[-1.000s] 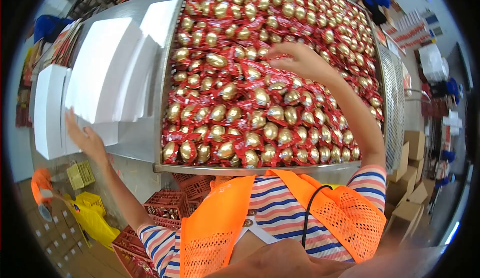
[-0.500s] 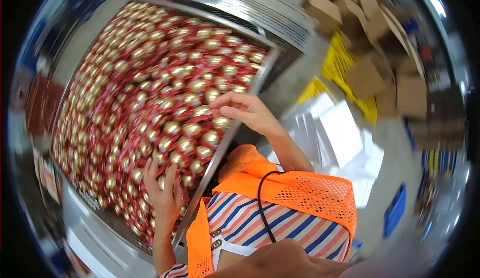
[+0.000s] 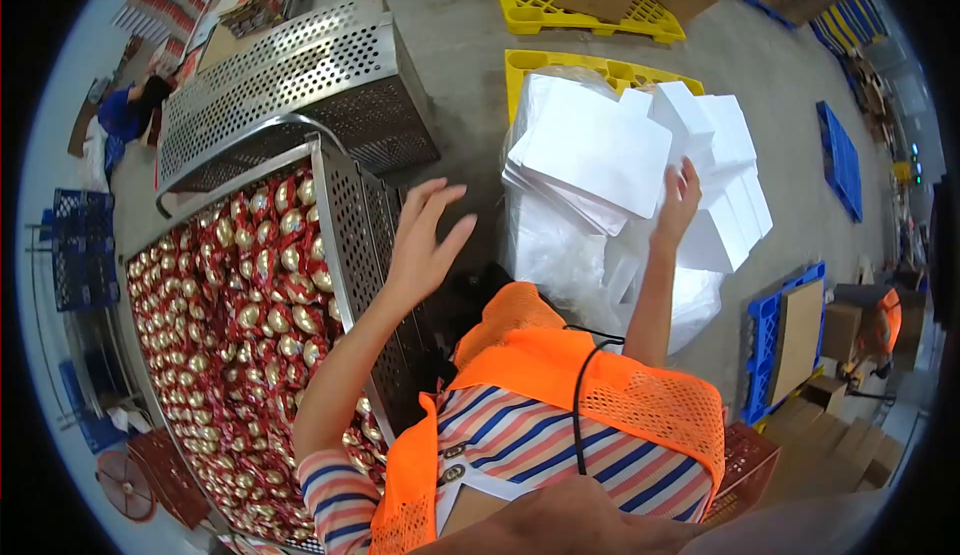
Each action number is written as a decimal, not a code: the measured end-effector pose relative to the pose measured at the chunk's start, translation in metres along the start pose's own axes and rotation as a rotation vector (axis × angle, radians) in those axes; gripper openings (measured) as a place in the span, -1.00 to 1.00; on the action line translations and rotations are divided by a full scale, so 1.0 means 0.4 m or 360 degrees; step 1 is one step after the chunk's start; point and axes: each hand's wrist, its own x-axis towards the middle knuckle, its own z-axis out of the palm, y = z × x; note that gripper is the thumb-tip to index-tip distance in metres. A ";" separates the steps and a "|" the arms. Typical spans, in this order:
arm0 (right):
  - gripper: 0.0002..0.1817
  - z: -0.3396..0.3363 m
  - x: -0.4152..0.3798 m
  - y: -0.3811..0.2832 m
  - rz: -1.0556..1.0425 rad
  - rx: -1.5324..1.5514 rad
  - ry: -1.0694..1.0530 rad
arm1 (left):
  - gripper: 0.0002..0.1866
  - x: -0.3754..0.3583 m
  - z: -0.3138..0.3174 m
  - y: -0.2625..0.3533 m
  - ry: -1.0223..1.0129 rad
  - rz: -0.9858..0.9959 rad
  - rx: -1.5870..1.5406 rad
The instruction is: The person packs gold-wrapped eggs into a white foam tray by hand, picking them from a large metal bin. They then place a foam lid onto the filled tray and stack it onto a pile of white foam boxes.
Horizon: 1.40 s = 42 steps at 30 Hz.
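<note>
My left hand is raised beside the rim of a perforated metal bin, fingers spread and holding nothing. The bin is filled with gold balls in red wrappers. Farther right, my right hand is in front of a pile of white foam boxes, fingers apart with nothing in them. Whether its fingertips touch a box I cannot tell. Clear plastic wrap lies around the lower part of the pile.
Behind the bin stands another perforated metal bin. Yellow pallets with cardboard boxes lie ahead. Blue pallets are at the right. A person in blue is far left; a person in an orange vest is far right.
The view has swung right, toward the white boxes. Both my hands have left the wrapped balls; the left is now up at the bin's edge and the right out by the boxes.
</note>
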 end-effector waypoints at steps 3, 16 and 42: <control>-0.07 -0.075 0.032 0.117 0.0886 0.0481 -0.0024 | -0.46 0.190 0.138 -0.144 -0.0157 -0.0388 -0.0292; -0.03 -0.010 0.005 0.270 0.1536 0.1068 -0.0571 | -0.05 0.476 0.505 -0.404 -0.0442 -0.0917 -0.1085; -0.13 0.062 0.011 -0.232 0.0806 0.1280 -0.1060 | -0.27 0.363 -0.036 -0.008 0.0409 -0.0100 -0.0530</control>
